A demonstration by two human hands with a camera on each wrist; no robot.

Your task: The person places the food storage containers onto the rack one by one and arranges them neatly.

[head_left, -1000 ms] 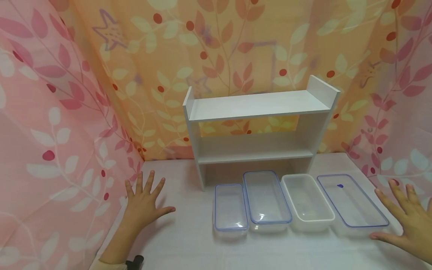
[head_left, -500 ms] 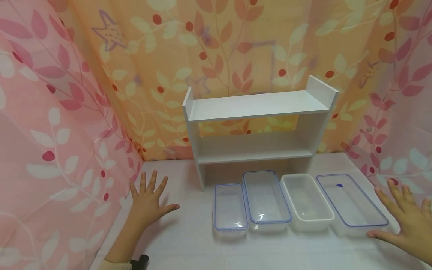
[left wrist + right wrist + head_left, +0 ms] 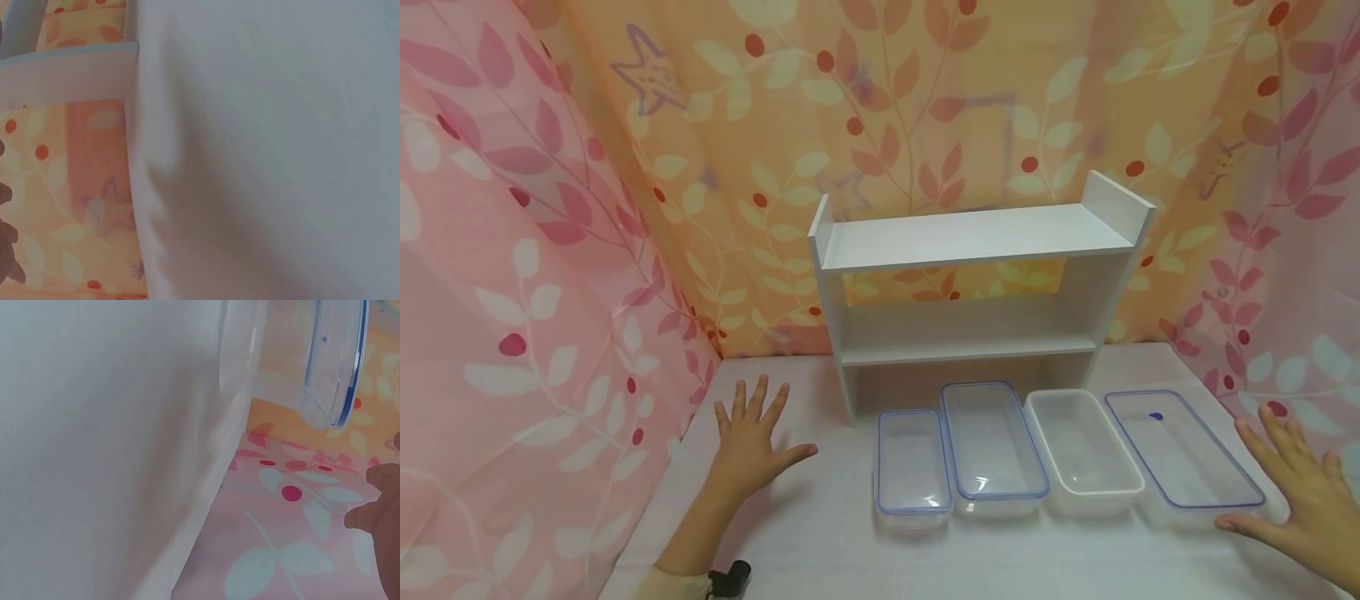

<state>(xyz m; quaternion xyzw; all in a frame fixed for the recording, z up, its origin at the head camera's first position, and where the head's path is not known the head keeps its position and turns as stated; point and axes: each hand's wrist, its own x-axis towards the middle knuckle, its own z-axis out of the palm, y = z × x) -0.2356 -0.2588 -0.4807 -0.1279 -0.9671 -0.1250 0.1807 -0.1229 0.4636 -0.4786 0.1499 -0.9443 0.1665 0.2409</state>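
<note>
With fingers spread and nothing in it, my left hand [image 3: 748, 450] hovers over the left part of the white table. My right hand [image 3: 1303, 496] is also spread, just right of the rightmost clear container [image 3: 1183, 446], which has a blue rim. Whether it touches that container cannot be told from the head view; in the right wrist view a gap shows between fingers [image 3: 387, 512] and container. To its left stand a white-rimmed container [image 3: 1086, 450], a large blue-rimmed one [image 3: 992, 437] and a smaller blue-rimmed one [image 3: 913, 462], side by side.
Behind the containers stands a white shelf unit [image 3: 970, 329] with an upper and a middle board. Patterned curtains [image 3: 737, 167] enclose the back and both sides of the table [image 3: 820, 542]. A black object [image 3: 730, 577] is at my left wrist.
My left hand has moved to the right and stays spread. My right hand has shifted very slightly left. The containers and the shelf stay where they were.
</note>
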